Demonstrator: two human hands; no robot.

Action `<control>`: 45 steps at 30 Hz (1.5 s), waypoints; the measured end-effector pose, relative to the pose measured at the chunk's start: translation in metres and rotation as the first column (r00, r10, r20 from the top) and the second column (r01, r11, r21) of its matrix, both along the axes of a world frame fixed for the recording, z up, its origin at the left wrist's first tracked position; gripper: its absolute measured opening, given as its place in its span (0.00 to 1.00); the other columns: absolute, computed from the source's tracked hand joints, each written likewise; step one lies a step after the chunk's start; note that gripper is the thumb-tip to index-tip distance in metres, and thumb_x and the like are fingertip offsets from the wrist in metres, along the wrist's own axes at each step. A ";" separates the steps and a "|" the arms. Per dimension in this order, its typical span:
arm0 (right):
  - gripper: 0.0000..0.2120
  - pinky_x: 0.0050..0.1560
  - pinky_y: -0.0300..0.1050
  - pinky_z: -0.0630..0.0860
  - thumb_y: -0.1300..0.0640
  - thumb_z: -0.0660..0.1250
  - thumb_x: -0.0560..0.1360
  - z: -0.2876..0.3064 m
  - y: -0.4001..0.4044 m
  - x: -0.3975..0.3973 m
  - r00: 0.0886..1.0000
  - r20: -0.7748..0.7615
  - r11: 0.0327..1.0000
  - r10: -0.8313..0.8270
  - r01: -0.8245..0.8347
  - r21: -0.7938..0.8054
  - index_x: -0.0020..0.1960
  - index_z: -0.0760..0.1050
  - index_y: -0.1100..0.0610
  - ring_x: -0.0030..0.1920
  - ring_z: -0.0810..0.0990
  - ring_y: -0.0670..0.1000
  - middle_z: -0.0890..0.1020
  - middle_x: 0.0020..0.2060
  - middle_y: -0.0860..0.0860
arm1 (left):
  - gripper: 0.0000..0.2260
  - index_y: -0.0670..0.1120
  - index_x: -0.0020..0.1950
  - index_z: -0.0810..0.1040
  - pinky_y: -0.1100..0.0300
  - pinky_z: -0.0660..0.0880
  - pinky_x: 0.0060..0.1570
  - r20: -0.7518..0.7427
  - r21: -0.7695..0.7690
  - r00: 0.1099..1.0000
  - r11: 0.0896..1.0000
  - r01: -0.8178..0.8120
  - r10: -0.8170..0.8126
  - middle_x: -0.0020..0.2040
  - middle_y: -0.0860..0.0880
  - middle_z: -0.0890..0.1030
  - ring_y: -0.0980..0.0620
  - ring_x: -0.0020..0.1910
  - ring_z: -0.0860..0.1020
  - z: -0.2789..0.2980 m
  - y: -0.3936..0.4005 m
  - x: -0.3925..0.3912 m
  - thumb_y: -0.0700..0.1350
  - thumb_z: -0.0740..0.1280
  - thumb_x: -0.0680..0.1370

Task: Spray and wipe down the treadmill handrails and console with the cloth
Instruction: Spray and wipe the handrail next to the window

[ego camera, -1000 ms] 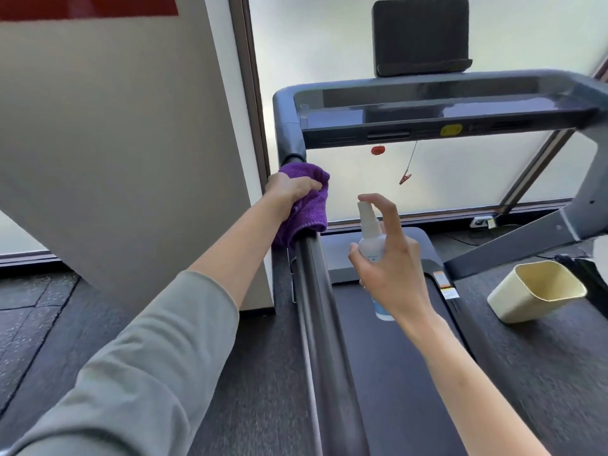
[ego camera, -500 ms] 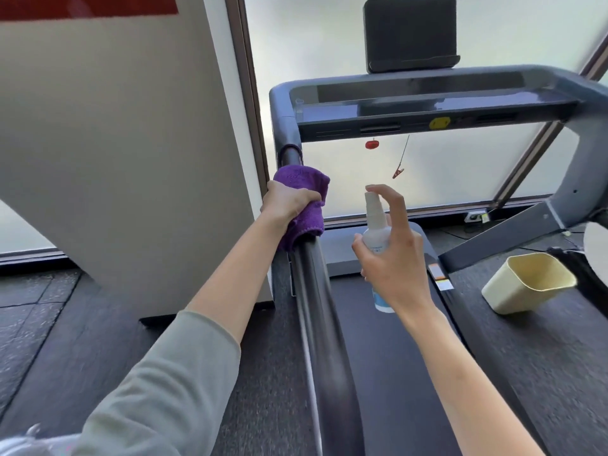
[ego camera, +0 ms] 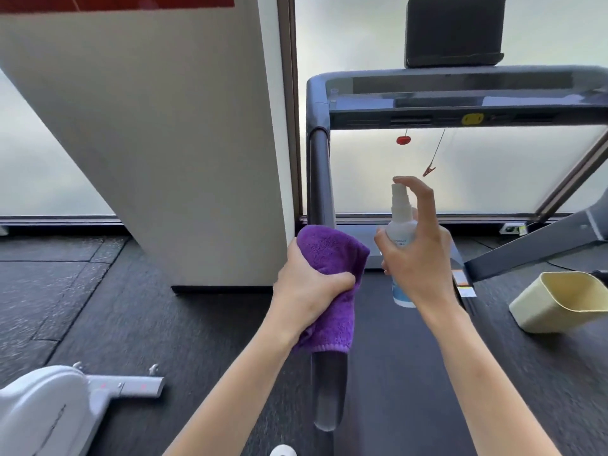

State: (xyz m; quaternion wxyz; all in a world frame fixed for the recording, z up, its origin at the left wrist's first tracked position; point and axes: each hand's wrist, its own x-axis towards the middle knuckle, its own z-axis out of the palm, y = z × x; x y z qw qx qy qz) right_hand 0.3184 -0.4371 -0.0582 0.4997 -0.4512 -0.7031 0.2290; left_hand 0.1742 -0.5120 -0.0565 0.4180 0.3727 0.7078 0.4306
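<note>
Left hand grips purple cloth wrapped round left handrail; right hand clasps spray bottle, forefinger atop nozzle.

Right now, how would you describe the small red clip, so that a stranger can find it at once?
Start at the treadmill console, the dark bar across the top. From its underside, near the yellow oval sticker, a thin cord hangs down. The red clip is at its lower end, above the spray bottle; the red key hangs higher and is round.
</note>
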 end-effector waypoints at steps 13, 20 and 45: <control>0.31 0.26 0.34 0.74 0.70 0.67 0.73 -0.009 0.031 -0.016 1.000 -0.001 1.000 0.003 -0.003 -0.029 0.65 0.65 0.40 0.22 0.77 0.47 0.79 0.35 0.46 | 0.35 0.45 0.62 0.76 0.46 0.77 0.58 0.008 -0.055 0.999 0.997 0.047 -0.047 0.54 0.45 0.82 0.43 0.54 0.80 0.009 0.080 -0.025 0.55 0.75 0.56; 0.33 0.29 0.50 0.80 0.68 0.67 0.73 -0.014 0.062 -0.018 0.998 -0.001 0.996 -0.062 0.062 -0.068 0.64 0.65 0.35 0.26 0.76 0.55 0.77 0.34 0.48 | 0.33 0.41 0.63 0.74 0.45 0.80 0.52 0.098 -0.083 0.994 0.995 0.059 -0.051 0.54 0.41 0.81 0.41 0.50 0.82 0.008 0.174 -0.056 0.51 0.77 0.62; 0.34 0.27 0.53 0.78 0.69 0.67 0.71 -0.002 0.002 0.001 0.999 0.033 0.999 -0.006 0.007 -0.032 0.65 0.64 0.36 0.25 0.74 0.52 0.75 0.35 0.42 | 0.29 0.40 0.61 0.75 0.53 0.80 0.50 0.029 -0.020 1.000 1.000 0.010 -0.010 0.52 0.43 0.82 0.46 0.46 0.82 0.007 0.143 -0.042 0.49 0.77 0.64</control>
